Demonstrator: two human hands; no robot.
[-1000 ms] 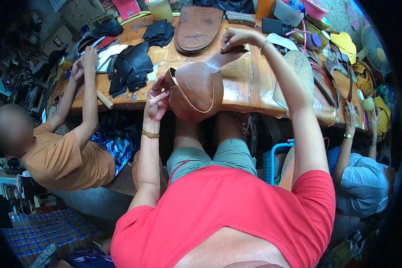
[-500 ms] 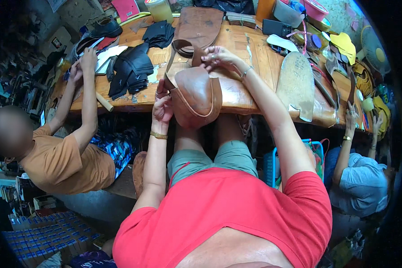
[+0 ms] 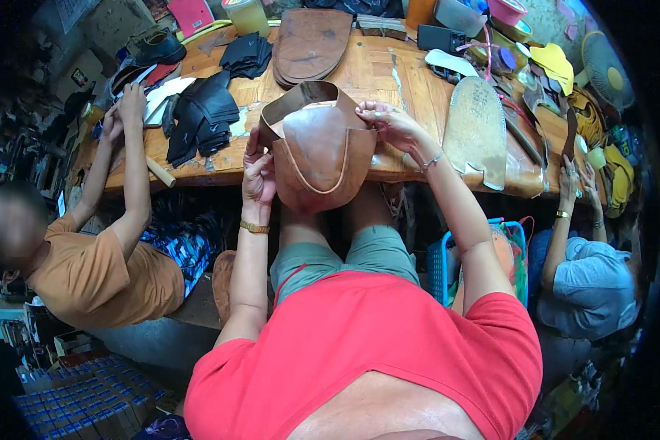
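Left hand: fingers closed on left side of brown leather.
Leather: between hands, at near edge of table; strip loops behind its flap.
Right hand: partly curled, seems to pinch strip's right side.
Handling tip: likely best kept level, strip untwisted, light even pull.

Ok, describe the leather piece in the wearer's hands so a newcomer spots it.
Start with the wooden table, then its near edge. There, the wearer's left hand and right hand hold the brown leather piece. Unlike the flat brown leather stack beyond, it curves into an open loop above a U-shaped line.
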